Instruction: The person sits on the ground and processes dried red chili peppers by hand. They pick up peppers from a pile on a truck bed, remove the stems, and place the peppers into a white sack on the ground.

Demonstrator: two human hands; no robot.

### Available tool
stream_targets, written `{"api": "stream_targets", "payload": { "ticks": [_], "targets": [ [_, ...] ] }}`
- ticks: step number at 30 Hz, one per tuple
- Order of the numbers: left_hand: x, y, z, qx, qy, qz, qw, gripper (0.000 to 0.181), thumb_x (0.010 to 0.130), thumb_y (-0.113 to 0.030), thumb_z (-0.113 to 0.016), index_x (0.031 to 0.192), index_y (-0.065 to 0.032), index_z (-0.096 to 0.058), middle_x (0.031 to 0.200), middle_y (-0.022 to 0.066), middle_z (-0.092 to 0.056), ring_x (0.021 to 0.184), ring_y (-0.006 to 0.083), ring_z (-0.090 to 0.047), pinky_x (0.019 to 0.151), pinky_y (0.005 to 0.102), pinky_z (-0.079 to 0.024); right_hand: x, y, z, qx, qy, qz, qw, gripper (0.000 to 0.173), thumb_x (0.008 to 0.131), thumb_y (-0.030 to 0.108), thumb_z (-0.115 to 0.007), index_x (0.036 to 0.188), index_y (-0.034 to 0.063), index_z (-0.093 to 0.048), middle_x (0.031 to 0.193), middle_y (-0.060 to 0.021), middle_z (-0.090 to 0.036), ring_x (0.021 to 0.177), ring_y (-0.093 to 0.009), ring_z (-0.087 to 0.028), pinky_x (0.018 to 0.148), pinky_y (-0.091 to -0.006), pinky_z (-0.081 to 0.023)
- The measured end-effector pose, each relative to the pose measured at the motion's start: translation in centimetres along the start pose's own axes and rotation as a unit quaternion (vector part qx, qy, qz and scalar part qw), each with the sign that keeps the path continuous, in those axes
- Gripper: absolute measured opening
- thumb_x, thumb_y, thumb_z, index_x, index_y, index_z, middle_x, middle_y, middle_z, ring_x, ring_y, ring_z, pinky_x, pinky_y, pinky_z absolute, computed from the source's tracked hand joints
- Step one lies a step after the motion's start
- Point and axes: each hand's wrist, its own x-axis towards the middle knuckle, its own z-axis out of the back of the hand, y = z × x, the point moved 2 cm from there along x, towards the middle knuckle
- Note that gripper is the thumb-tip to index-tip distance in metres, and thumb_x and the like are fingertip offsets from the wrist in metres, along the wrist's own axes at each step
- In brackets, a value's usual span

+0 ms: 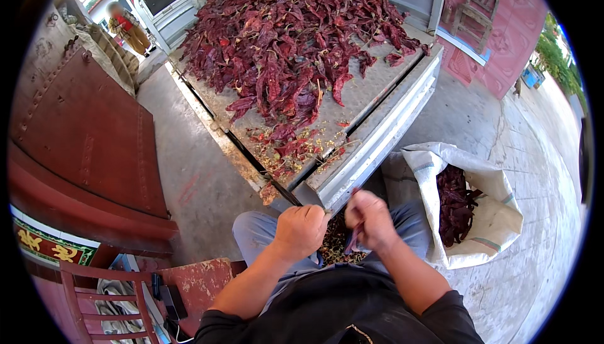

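My right hand (370, 216) is closed around a dried red chili pepper (354, 241), which hangs below the palm. Just to its left, my left hand (301, 228) is closed in a fist, with a small greenish chili stem (326, 212) showing at the fingertips. Both hands are above my lap, by the near corner of a truck bed (377, 68). On the bed lies a large heap of dried red chili peppers (278, 37), with loose seeds (314, 145) scattered toward me. Discarded stems (337, 245) lie between my legs, partly hidden by my hands.
An open white woven sack (486, 221) holding dried peppers stands at my right. A red wooden chair (106, 297) is at lower left, below a red metal door (89, 122). A person (125, 27) stands at far left. A small wooden chair (474, 16) is at upper right.
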Motion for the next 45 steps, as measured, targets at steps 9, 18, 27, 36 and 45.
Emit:
{"api": "stream_targets", "payload": {
  "ticks": [9,18,27,36,45],
  "targets": [
    [2.3,3.7,5.0,0.086,0.063,0.129,0.986,0.021,0.086,-0.032,-0.081,0.086,-0.0129,-0.073,0.091,0.0031,-0.072,0.083,0.0260,-0.071,0.070,0.0403,-0.055,-2.3,4.1,1.6,-0.026,-0.008,-0.028,0.999,0.015,0.104,0.020,-0.065,0.099,0.0059,-0.064,0.085,-0.0044,-0.067,0.071,-0.015,-0.068,0.065,-0.0285,-0.056],
    [6.2,12.6,5.3,0.030,-0.134,0.165,0.977,0.011,0.094,-0.020,-0.073,0.096,-0.0096,-0.074,0.095,0.0104,-0.074,0.086,0.0327,-0.072,0.075,0.0433,-0.057,-2.5,2.5,0.2,-0.055,0.025,-0.058,0.996,0.007,0.095,0.006,-0.068,0.100,0.0034,-0.064,0.085,-0.0066,-0.067,0.069,-0.017,-0.068,0.066,-0.0308,-0.056],
    [3.2,2.9,6.3,0.009,-0.010,-0.146,0.989,0.020,0.083,-0.012,-0.072,0.102,-0.0106,-0.072,0.092,0.0063,-0.070,0.085,0.0285,-0.071,0.074,0.0410,-0.057,1.5,3.9,0.1,-0.141,0.037,-0.112,0.983,0.026,0.096,0.020,-0.073,0.116,0.0023,-0.068,0.083,-0.0030,-0.066,0.066,-0.010,-0.060,0.058,-0.0260,-0.049],
    [1.9,0.8,4.4,-0.164,0.050,-0.076,0.982,0.010,0.089,-0.015,-0.076,0.095,-0.0109,-0.069,0.087,0.0071,-0.068,0.081,0.0309,-0.069,0.071,0.0413,-0.055,-0.7,5.9,-4.5,-0.398,0.223,-0.152,0.877,0.023,0.095,0.021,-0.074,0.111,0.0038,-0.071,0.087,-0.0007,-0.070,0.078,-0.007,-0.062,0.066,-0.0271,-0.052],
    [1.1,0.9,2.5,-0.330,-0.003,0.131,0.935,0.010,0.101,-0.013,-0.070,0.098,-0.0045,-0.066,0.077,0.0057,-0.066,0.071,0.0204,-0.067,0.064,0.0329,-0.053,-0.7,4.8,-4.9,-0.305,0.198,-0.093,0.927,0.023,0.103,0.027,-0.069,0.095,0.0055,-0.067,0.068,-0.0018,-0.061,0.049,-0.009,-0.053,0.045,-0.0258,-0.045]
  ]
}}
